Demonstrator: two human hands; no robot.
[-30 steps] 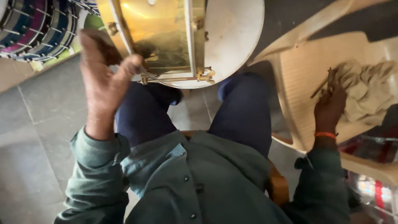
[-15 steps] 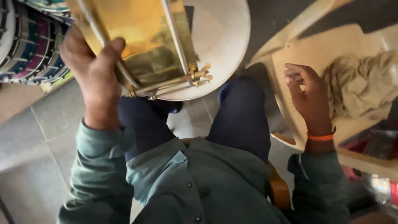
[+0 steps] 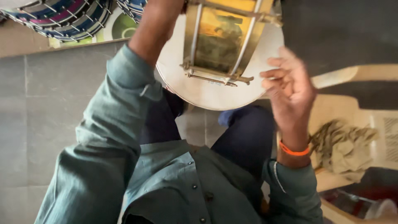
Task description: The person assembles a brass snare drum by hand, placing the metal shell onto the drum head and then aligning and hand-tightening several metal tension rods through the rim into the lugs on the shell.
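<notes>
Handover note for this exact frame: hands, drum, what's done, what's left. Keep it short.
Left hand: out of frame past the top edge; only the forearm shows, reaching up beside the brass drum. Grip not visible.
Right hand: open, fingers loosely curled, empty, beside the drum's right edge near the white drumhead.
Drum is over the knees. Crumpled cloth lies on the plastic chair to the right.
Done: cloth set down. Left: unclear from this view.

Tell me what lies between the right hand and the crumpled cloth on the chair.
Head view: only the orange wristband and bare chair seat separate the right hand from the cloth.
</notes>
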